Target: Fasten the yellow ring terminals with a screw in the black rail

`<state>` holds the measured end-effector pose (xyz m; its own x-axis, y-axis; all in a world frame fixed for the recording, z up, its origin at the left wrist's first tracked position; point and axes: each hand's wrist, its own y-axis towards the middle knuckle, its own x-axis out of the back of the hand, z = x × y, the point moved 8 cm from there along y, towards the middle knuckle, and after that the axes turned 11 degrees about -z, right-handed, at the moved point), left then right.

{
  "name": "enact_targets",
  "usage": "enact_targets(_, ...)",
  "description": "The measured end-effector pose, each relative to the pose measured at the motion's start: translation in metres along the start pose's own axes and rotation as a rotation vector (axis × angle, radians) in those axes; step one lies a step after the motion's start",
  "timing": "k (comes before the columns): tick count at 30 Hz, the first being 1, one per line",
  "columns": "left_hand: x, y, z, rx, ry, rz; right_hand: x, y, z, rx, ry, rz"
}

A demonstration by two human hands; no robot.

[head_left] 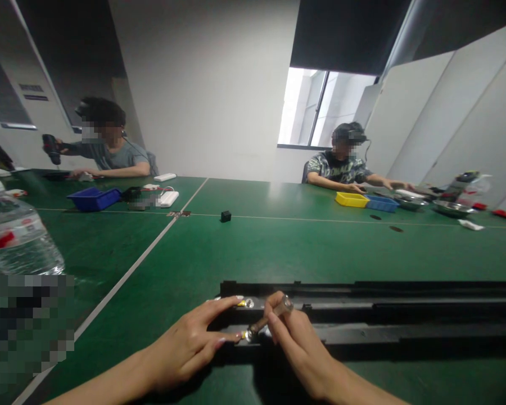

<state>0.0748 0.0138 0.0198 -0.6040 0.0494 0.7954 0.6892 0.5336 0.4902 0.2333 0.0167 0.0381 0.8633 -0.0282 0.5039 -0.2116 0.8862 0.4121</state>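
Both of my hands work at the near edge of the green table [278, 247], down at 6 o'clock. My left hand [185, 351] has its fingers [219, 306] spread wide, gripping nothing, the tips pressed on the left end of a long black rail [405, 318] that runs off toward 3 o'clock. My right hand [297, 346] has its fingers [280, 332] closed around a small screwdriver [274, 315], which is tilted, its tip down on the rail right beside my left fingertip. A shiny screw [249, 303] sits on the rail just beyond, between my hands.

The rail lies across my front, between me and the rest of the table. A water bottle [17, 236] stands near at 10 o'clock. Farther off at 11 sit a blue tray [93, 198] and white boxes [168, 197], with a person [109, 152] behind them holding a dark tool [50, 147]. A small black block [225, 216] stands by itself at 12. At 1 o'clock a yellow tray [351, 198] touches a second blue tray [382, 203] in front of a second person [341, 163], and metal bowls [451, 208] sit at 2.
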Motion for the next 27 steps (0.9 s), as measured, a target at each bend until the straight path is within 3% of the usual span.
enact_targets(5, -0.005, -0.002, 0.003, 0.015, 0.028, 0.062, 0.002, 0.000, 0.009, 0.070, -0.021, -0.023)
enact_targets(22, -0.001, 0.000, 0.001, -0.035, 0.017, -0.014, 0.003, -0.002, 0.020, 0.171, -0.089, -0.053)
enact_targets(27, -0.004, -0.001, 0.002, -0.037, -0.004, 0.017, -0.002, -0.002, 0.015, 0.171, -0.121, -0.041)
